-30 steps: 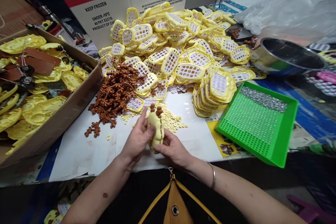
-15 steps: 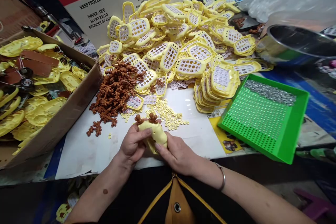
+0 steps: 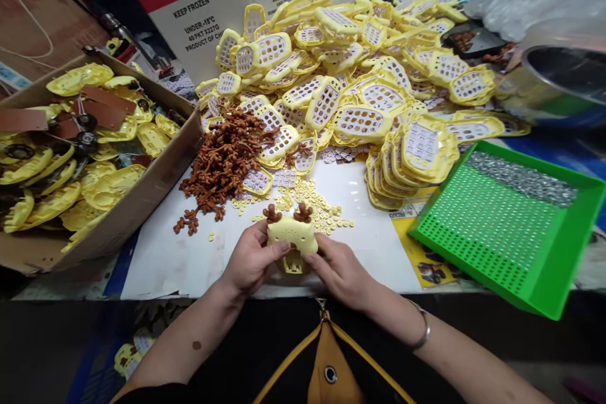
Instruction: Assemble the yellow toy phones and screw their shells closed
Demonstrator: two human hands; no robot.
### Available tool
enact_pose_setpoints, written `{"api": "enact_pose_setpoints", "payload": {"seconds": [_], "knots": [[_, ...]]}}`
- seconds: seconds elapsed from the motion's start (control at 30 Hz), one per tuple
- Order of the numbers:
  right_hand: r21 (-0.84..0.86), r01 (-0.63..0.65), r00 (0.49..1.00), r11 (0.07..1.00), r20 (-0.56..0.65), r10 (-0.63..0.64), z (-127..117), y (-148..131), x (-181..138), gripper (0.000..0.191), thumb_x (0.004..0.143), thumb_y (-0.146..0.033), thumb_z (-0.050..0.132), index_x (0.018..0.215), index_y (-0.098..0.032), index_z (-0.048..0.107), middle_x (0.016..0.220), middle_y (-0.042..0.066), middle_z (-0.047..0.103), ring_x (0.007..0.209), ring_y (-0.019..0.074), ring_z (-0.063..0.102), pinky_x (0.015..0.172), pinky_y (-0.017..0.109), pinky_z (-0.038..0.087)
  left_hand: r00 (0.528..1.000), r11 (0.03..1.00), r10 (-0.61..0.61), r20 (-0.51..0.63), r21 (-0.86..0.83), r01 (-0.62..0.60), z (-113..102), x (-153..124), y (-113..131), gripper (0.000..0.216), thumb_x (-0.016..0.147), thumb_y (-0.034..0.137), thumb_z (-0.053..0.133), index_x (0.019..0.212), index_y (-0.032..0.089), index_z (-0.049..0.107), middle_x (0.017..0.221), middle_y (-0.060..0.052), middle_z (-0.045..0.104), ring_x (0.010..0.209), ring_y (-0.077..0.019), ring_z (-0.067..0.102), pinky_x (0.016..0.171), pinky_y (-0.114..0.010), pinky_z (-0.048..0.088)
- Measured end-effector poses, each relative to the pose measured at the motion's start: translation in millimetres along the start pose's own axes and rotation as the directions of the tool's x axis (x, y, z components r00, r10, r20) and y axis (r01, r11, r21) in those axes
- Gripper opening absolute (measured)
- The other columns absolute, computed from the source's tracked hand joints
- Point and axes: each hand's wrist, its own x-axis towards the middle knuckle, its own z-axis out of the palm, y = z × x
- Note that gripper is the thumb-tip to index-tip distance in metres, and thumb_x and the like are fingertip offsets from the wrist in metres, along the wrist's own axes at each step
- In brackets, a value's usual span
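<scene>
Both hands hold one yellow plastic toy shell (image 3: 292, 233) with two brown antlers standing up from its top edge. My left hand (image 3: 255, 257) grips its left side, thumb across the front. On the right side, my right hand (image 3: 338, 268) pinches the shell's edge between thumb and fingers. Small holes show in its front face, and an open lower part shows below the thumbs. Just beyond lie loose small yellow buttons (image 3: 322, 205). A heap of brown antler pieces (image 3: 222, 161) lies to the left of them.
A large pile of yellow shells with white keypads (image 3: 362, 122) fills the table's back. At left stands a cardboard box (image 3: 156, 167) of yellow shells and wired parts. A green tray (image 3: 502, 246) holding silvery screws (image 3: 521, 178) is at right, near a metal bowl (image 3: 534, 85).
The antlered shell has turned from a tilt to nearly level, its front now facing me more. Both hands have shifted with it, and the camera view has swung slightly left.
</scene>
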Motion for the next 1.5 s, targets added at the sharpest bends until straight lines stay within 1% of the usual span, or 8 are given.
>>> {"api": "enact_pose_setpoints", "payload": {"seconds": [0.1,0.2,0.4,0.63,0.87,1.03,1.2,1.5], "knots": [[-0.096,0.148,0.96,0.984,-0.227,-0.166,-12,-1,2,0.057,0.084,-0.041,0.065,0.132,-0.021,0.043,0.119,0.015,0.062,0.102,0.0238,0.063,0.084,0.039,0.054,0.992,0.875,0.068,0.109,0.47,-0.112,-1,-5,10,0.029,0.068,0.027,0.075,0.095,0.017,0.071,0.091,-0.006,0.073,0.082,-0.0216,0.066,0.074,-0.031,0.049],[-0.154,0.225,0.97,0.962,-0.061,-0.237,-21,-5,6,0.037,0.084,-0.032,0.066,0.119,-0.022,0.057,0.1,0.009,0.068,0.09,0.0193,0.065,0.076,0.033,0.055,0.962,0.598,0.045,0.27,0.764,-0.243,4,-5,15,0.02,0.076,0.025,0.065,0.094,0.02,0.072,0.087,-0.004,0.073,0.08,-0.0218,0.065,0.071,-0.031,0.047],[-0.109,0.03,0.999,0.994,-0.027,-0.033,-23,-2,1,0.015,0.086,-0.032,0.064,0.094,-0.019,0.065,0.076,0.002,0.064,0.066,0.0122,0.059,0.058,0.024,0.049,0.951,0.438,0.128,0.28,0.845,-0.308,6,-2,-1,0.026,0.08,0.029,0.064,0.105,0.023,0.068,0.101,-0.004,0.073,0.09,-0.0228,0.066,0.078,-0.033,0.047],[-0.164,0.19,0.966,0.968,-0.144,-0.214,-7,3,-10,0.009,0.088,-0.02,0.058,0.094,-0.018,0.063,0.071,0.002,0.059,0.063,0.0129,0.056,0.055,0.026,0.047,0.888,0.295,0.317,0.334,0.855,-0.427,11,-7,-21,0.024,0.081,0.023,0.056,0.101,0.021,0.069,0.089,-0.006,0.074,0.08,-0.0229,0.067,0.072,-0.034,0.049],[-0.208,0.177,0.981,0.962,-0.04,-0.189,-19,5,-12,0.019,0.088,-0.027,0.061,0.106,-0.019,0.061,0.084,0.005,0.065,0.072,0.015,0.062,0.058,0.028,0.051,0.916,0.391,0.214,0.34,0.829,-0.399,-9,-9,-14,0.03,0.081,0.024,0.061,0.11,0.023,0.065,0.109,-0.007,0.072,0.099,-0.0244,0.065,0.087,-0.038,0.049],[-0.51,0.349,0.935,0.786,0.13,-0.33,-16,-5,-9,0.03,0.088,-0.031,0.06,0.114,-0.015,0.058,0.093,0.012,0.069,0.084,0.022,0.061,0.071,0.037,0.05,0.906,0.338,0.222,0.361,0.843,-0.419,-5,-16,-17,0.028,0.085,0.021,0.052,0.11,0.02,0.064,0.103,-0.007,0.072,0.092,-0.0228,0.067,0.081,-0.035,0.05],[-0.506,0.302,0.932,0.808,-0.021,-0.362,-2,-4,-8,0.018,0.088,-0.024,0.057,0.104,-0.018,0.063,0.074,0.005,0.066,0.069,0.0192,0.057,0.066,0.036,0.044,0.886,0.226,0.307,0.347,0.878,-0.422,5,-14,-26,0.03,0.078,0.014,0.049,0.102,0.018,0.066,0.095,-0.009,0.073,0.086,-0.0239,0.067,0.076,-0.036,0.05],[-0.639,0.261,0.948,0.723,0.028,-0.318,-9,-7,-11,0.026,0.089,-0.028,0.06,0.114,-0.02,0.059,0.096,0.01,0.07,0.086,0.0234,0.061,0.077,0.039,0.047,0.933,0.454,0.251,0.259,0.82,-0.35,-23,-19,-17,0.029,0.084,0.023,0.058,0.112,0.021,0.065,0.107,-0.006,0.072,0.095,-0.0216,0.067,0.083,-0.033,0.05]]}}
